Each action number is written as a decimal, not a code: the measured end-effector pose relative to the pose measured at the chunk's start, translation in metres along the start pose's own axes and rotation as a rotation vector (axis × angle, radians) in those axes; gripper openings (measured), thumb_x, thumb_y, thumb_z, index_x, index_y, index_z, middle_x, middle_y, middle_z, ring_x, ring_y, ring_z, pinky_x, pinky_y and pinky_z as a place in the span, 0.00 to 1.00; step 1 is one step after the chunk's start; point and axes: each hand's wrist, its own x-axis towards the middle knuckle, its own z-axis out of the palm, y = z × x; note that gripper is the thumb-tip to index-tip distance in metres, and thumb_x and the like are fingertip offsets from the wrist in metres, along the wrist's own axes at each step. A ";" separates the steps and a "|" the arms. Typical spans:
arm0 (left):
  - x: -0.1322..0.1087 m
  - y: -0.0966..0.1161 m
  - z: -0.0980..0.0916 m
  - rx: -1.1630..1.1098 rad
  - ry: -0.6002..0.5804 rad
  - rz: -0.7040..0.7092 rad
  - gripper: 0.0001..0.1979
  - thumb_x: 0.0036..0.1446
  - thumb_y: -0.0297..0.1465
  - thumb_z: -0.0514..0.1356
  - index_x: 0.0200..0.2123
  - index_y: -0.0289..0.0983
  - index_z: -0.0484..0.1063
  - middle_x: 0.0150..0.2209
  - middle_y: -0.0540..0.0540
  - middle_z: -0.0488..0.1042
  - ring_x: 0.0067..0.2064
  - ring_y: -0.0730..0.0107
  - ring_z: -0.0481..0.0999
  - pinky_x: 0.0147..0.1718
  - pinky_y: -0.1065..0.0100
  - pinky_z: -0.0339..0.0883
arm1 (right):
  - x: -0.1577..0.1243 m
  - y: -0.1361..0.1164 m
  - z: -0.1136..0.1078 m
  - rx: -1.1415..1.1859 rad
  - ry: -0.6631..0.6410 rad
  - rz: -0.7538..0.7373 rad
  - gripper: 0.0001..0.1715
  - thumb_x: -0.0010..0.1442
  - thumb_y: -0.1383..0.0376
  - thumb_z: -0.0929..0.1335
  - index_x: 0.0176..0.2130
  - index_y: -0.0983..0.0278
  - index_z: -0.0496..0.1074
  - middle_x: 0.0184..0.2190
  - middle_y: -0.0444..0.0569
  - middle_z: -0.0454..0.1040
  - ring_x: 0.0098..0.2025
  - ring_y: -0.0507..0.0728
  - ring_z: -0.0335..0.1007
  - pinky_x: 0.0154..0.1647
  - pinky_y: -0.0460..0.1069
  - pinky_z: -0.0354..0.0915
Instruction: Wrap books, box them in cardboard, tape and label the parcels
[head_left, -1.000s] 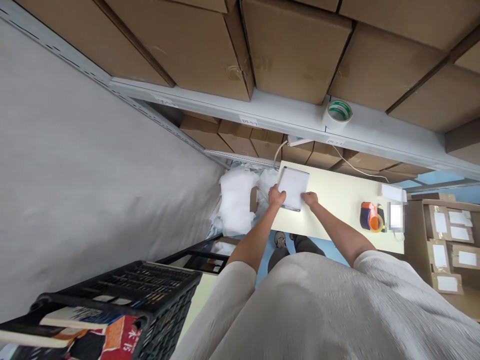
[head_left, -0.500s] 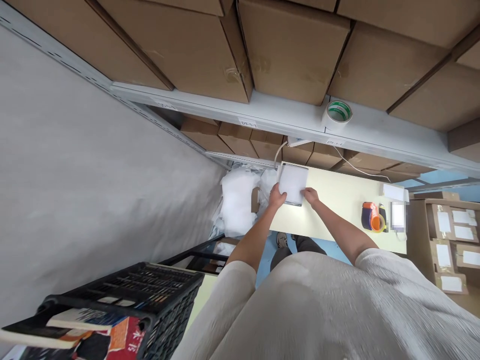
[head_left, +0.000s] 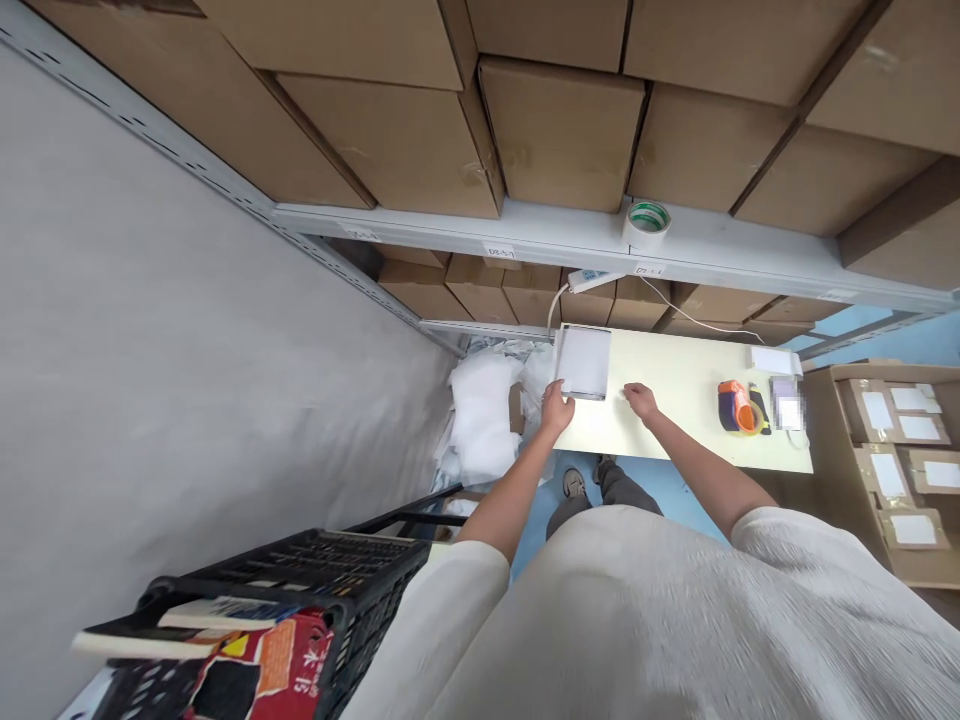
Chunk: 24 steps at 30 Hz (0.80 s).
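A flat white package lies on the pale yellow table, near its far left corner. My left hand is at the package's near left corner, fingers curled on its edge. My right hand rests on the table a little to the right of the package. It is apart from the package, its fingers are loosely spread, and it holds nothing.
An orange tape dispenser and small white items sit at the table's right end. A tape roll is on the shelf under stacked cardboard boxes. White bags are piled left of the table. A black crate with books stands near left; a box of labelled parcels stands right.
The package has slid farther back on the table. My right hand has let go of it and moved right. The view has shifted slightly.
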 end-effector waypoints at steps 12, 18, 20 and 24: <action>-0.096 0.015 0.014 -0.045 0.010 0.068 0.28 0.58 0.22 0.62 0.62 0.37 0.74 0.66 0.34 0.74 0.71 0.50 0.71 0.74 0.50 0.60 | -0.070 0.015 -0.021 0.073 -0.054 -0.010 0.16 0.53 0.57 0.69 0.39 0.60 0.80 0.35 0.48 0.81 0.39 0.59 0.76 0.44 0.54 0.73; -0.138 0.026 0.022 -0.045 0.137 0.077 0.26 0.59 0.22 0.62 0.61 0.37 0.75 0.66 0.34 0.74 0.71 0.48 0.71 0.74 0.47 0.61 | -0.076 0.009 -0.027 0.040 -0.183 -0.163 0.14 0.52 0.58 0.69 0.37 0.59 0.80 0.39 0.50 0.84 0.43 0.61 0.78 0.52 0.57 0.73; -0.156 0.029 0.030 -0.058 0.201 0.072 0.26 0.59 0.22 0.62 0.61 0.37 0.75 0.65 0.34 0.74 0.70 0.48 0.71 0.74 0.47 0.60 | -0.079 0.010 -0.030 0.029 -0.248 -0.224 0.14 0.52 0.58 0.68 0.37 0.59 0.80 0.41 0.50 0.84 0.44 0.61 0.78 0.54 0.57 0.73; -0.203 0.035 0.055 -0.073 0.295 0.018 0.26 0.60 0.23 0.62 0.62 0.37 0.75 0.64 0.35 0.75 0.69 0.50 0.73 0.73 0.48 0.62 | -0.092 0.018 -0.037 0.008 -0.371 -0.305 0.14 0.52 0.58 0.68 0.37 0.59 0.80 0.41 0.50 0.85 0.45 0.61 0.79 0.56 0.58 0.73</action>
